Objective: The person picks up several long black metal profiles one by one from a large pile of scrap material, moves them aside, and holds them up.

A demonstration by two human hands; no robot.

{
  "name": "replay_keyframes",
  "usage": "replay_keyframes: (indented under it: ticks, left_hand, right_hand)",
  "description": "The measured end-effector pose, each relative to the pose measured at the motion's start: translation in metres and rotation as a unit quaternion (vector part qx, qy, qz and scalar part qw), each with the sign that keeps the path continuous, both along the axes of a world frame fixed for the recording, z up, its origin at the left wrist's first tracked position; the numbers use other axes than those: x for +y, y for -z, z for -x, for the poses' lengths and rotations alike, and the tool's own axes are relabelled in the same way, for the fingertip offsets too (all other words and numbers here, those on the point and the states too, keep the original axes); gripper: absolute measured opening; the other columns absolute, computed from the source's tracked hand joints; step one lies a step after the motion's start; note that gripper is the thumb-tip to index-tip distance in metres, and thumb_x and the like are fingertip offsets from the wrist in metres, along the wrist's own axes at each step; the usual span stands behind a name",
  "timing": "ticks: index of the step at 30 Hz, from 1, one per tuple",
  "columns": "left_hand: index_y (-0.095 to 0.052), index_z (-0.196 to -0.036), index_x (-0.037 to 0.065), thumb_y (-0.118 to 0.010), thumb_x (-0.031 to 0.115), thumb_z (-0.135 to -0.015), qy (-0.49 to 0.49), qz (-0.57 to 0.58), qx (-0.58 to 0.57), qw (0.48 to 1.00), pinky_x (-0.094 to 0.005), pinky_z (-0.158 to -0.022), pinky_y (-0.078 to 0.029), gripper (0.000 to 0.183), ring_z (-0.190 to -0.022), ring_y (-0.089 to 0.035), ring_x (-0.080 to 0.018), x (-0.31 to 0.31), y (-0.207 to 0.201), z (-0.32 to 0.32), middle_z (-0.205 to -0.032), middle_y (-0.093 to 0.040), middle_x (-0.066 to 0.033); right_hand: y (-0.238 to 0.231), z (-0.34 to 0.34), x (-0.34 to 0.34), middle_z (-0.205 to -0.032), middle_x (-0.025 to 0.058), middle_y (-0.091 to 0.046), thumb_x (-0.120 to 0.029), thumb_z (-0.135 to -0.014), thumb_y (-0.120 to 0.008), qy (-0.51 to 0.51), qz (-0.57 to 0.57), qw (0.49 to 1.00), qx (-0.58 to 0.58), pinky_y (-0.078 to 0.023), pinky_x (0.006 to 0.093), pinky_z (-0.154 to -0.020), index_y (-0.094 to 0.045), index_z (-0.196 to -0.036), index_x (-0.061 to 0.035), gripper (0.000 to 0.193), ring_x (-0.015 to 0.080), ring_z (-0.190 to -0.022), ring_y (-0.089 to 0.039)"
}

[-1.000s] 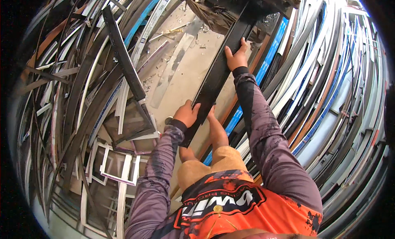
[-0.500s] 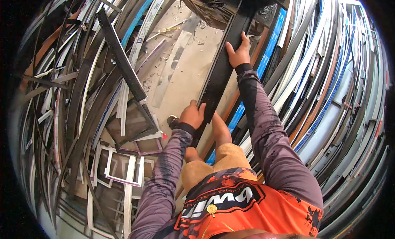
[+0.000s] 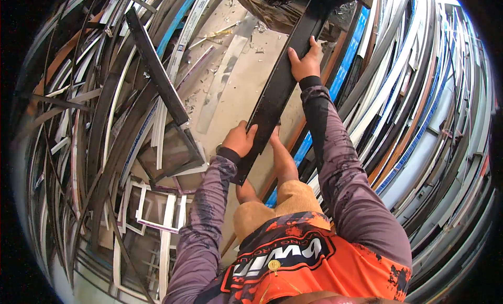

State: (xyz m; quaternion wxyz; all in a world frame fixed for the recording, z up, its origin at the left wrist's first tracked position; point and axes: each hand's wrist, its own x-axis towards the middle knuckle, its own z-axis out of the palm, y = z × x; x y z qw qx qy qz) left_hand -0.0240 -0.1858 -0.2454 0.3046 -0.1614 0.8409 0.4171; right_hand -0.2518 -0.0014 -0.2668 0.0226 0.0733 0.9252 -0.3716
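Observation:
A long black metal profile point(image 3: 275, 92) slants from the dark machine part point(image 3: 348, 0) at the top down toward my legs. My left hand point(image 3: 241, 140) is closed on its left edge near the lower end, the thumb up against the side. Farther up, my right hand point(image 3: 305, 61) grips the right edge, with thumb and a finger showing and the other fingers hidden. The profile's far end runs under the machine part, where I cannot see it.
Long strips and profiles point(image 3: 120, 89) are heaped on the left, with a short dark bar point(image 3: 157, 68) across them. More profiles point(image 3: 387, 94) line the right side. White frames point(image 3: 157, 220) lie lower left. A flat grey strip point(image 3: 222, 84) and scraps lie on the floor point(image 3: 246, 73).
The profile's lower end has swung slightly left, and my left hand has moved left and a little up with it. My right hand stays on the right edge, nearly in place.

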Motion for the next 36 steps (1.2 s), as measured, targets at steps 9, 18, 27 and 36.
replay_keyframes:
  ticks: [9, 18, 27, 36]
  left_hand:
    - [-0.053, -0.095, -0.004, -0.047, 0.043, -0.097, -0.033, -0.041, 0.028, 0.998, -0.0508, -0.07, -0.047, 0.047, -0.081, -0.06, -0.0485, 0.013, -0.008, 0.002, -0.08, -0.061, -0.0306]
    - [-0.055, -0.096, -0.006, -0.045, 0.044, -0.098, 0.004, -0.063, 0.016, 0.998, -0.0487, -0.073, -0.047, 0.051, -0.084, -0.06, -0.0479, -0.003, -0.021, 0.02, -0.083, -0.062, -0.0299]
    - [-0.054, -0.104, -0.007, -0.044, 0.045, -0.097, 0.009, -0.019, -0.056, 0.998, -0.0498, -0.077, -0.048, 0.054, -0.091, -0.06, -0.0492, 0.013, -0.031, 0.009, -0.091, -0.062, -0.0337]
    - [-0.056, -0.107, -0.007, -0.043, 0.048, -0.097, -0.024, -0.119, -0.004, 0.993, -0.0476, -0.082, -0.047, 0.057, -0.095, -0.059, -0.0471, 0.007, 0.009, 0.002, -0.097, -0.062, -0.032]
  right_hand:
    - [-0.006, 0.008, 0.001, -0.122, 0.0266, -0.058, -0.034, -0.082, -0.07, -0.021, -0.022, 0.999, 0.035, -0.048, 0.0441, -0.091, -0.02, -0.146, -0.0082, 0.085, 0.0427, -0.105, -0.06]
    - [-0.02, 0.014, -0.004, -0.12, 0.0266, -0.059, -0.037, -0.082, -0.069, 0.014, -0.045, 0.999, 0.011, -0.048, 0.044, -0.091, -0.021, -0.146, -0.0112, 0.084, 0.0426, -0.105, -0.06]
    - [-0.018, 0.002, 0.002, -0.124, 0.0276, -0.056, -0.041, -0.084, -0.066, 0.004, 0.003, 0.999, -0.035, -0.046, 0.0415, -0.095, -0.025, -0.146, -0.0091, 0.081, 0.0407, -0.112, -0.058]
    - [-0.021, 0.005, -0.001, -0.133, 0.027, -0.051, -0.042, -0.084, -0.065, -0.005, -0.055, 0.997, -0.056, -0.047, 0.0423, -0.094, -0.021, -0.147, -0.0096, 0.084, 0.0414, -0.111, -0.058]
